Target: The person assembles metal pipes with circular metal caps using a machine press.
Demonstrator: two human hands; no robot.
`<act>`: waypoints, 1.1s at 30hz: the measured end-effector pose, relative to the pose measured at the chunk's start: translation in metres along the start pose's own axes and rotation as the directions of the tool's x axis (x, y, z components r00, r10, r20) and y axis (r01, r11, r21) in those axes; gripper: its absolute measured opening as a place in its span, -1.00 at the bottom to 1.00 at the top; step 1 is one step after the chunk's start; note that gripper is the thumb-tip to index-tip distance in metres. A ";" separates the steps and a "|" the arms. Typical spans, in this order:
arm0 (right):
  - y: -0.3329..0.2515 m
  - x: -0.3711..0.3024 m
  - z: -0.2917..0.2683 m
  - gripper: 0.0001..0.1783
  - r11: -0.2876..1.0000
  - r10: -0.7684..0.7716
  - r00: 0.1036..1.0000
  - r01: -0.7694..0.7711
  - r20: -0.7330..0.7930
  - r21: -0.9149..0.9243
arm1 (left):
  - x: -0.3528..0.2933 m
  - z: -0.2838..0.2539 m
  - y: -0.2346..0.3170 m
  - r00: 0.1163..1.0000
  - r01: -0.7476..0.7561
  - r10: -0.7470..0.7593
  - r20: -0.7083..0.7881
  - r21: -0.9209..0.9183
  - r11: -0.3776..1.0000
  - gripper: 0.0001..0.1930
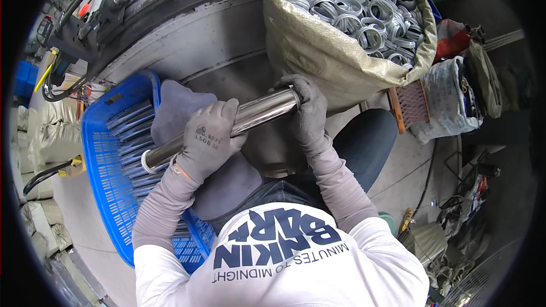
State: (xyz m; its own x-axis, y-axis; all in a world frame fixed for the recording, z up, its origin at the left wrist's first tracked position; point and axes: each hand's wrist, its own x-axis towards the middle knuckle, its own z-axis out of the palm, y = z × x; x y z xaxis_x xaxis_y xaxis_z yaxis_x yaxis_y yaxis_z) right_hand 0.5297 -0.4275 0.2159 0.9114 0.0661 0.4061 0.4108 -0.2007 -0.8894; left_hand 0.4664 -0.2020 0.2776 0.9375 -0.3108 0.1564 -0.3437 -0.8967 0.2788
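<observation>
A shiny metal tube [264,112] lies slantwise in front of me, its right end higher in the picture. My left hand [207,136], in a grey work glove, is closed round the tube left of its middle. At the tube's right end my gloved right hand [309,115] grips it, with fingers over the top of that end. A pale ring [147,161] sits at the tube's left end. Below and left of it stands a blue plastic crate [98,142] holding several similar metal tubes [129,153]. Part of the crate is hidden behind my left arm.
A large woven sack [293,51] at the far side is filled with loose grey rings [364,17]. Smooth grey pads [182,105] lie by my legs. Machinery [114,5] stands at the far left. A plastic-wrapped bag [443,102] and a small woven-seat stool [410,105] are at right.
</observation>
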 end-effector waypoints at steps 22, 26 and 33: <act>0.027 -0.009 0.027 -0.66 0.794 0.510 0.859 -0.452 -0.040 0.407 | 0.004 -0.010 -0.003 0.991 -0.021 0.019 0.133 0.010 1.000 -0.24; -0.033 0.002 -0.012 -0.67 0.906 0.422 0.907 -0.422 -0.003 -0.037 | -0.024 -0.029 -0.022 0.989 0.028 -0.022 0.146 -0.038 0.999 -0.32; -0.072 0.095 -0.155 -0.51 0.664 -0.331 0.938 0.150 -0.108 -0.732 | -0.019 -0.042 -0.026 0.994 0.087 -0.080 0.080 -0.091 0.992 -0.38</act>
State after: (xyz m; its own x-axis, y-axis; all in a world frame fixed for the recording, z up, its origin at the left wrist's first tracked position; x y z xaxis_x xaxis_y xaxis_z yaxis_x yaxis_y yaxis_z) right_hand 0.5834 -0.5587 0.3511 0.7162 0.0232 0.6975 0.3931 -0.8393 -0.3757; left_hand 0.4552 -0.1593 0.3072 0.9632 -0.2626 0.0571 -0.2644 -0.8880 0.3761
